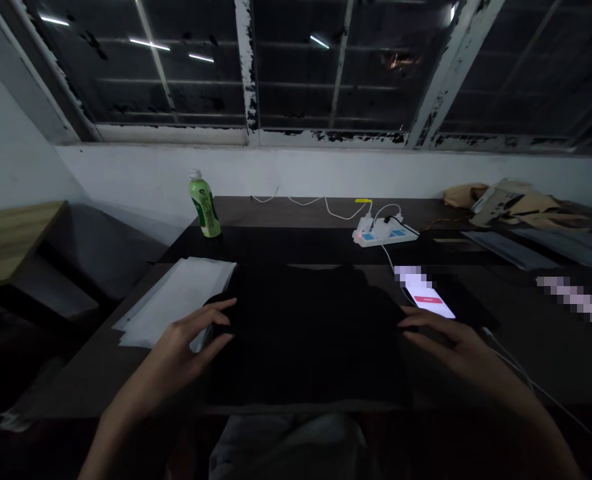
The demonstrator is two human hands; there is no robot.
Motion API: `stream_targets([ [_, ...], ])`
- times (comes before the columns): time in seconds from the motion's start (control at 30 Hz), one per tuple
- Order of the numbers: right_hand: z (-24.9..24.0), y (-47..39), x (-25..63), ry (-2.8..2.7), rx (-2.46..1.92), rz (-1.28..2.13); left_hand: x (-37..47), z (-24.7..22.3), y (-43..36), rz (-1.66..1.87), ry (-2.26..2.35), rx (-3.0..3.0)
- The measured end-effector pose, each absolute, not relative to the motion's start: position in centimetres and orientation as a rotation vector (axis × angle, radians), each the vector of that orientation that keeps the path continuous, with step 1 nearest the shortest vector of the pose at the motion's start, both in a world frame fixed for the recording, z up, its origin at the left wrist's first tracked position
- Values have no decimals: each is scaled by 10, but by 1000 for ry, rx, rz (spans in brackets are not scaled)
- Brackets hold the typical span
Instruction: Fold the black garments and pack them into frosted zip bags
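Black cloth [309, 333] at front tabletop [126, 380] edge.
Left hand [189, 343] positioned at cloth's side, fingers apart; right hand [449, 340] opposite, grip indeterminable.

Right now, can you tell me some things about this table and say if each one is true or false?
1. The black cloth lies between the left hand and the right hand. True.
2. The green bottle is lying on its side. False: the green bottle stands upright.
3. The white sheets are nearer the left hand than the right. True.
4. Nothing is plugged into the power strip. False: the power strip has plugs in it.
5. The phone screen is all dark. False: the phone screen is lit up.
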State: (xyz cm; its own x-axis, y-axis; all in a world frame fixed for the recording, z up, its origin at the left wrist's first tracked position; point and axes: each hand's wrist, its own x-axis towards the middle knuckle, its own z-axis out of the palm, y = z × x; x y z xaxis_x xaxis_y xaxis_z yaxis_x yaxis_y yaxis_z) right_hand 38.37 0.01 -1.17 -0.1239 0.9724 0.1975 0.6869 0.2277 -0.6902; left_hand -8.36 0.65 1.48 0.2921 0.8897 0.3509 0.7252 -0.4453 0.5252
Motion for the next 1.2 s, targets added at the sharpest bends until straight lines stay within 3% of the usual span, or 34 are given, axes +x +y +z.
stream_targets([
  [0.17, -5, -9, 367, -2085, -1502, 423, -89, 27, -11, 924, 1605, 2407],
  [0.3, 7, 6, 293, -2018, -1426, 219, -23, 40, -2, 1021, 1539, 2402],
  [0.43, -6, 34, 237, -2333, -1356, 197, 35, 10, 23, 501, 1367, 2599],
  [0.53, -26, 46, 247, -2342, -1453, 139, 24, -18, 32, 360, 1500, 2571],
  [0.77, -49, 58, 317, -2165, -1562, -17, -26, -35, 27, 457, 1625, 2629],
  [0.97, -34, 85, 337, -2202, -1443, 203, -17, -33, 28, 489, 1622, 2610],
  [1.2, 43, 105, 312, -2342, -1430, 612, -43, -13, 29, 804, 1714, 2460],
])
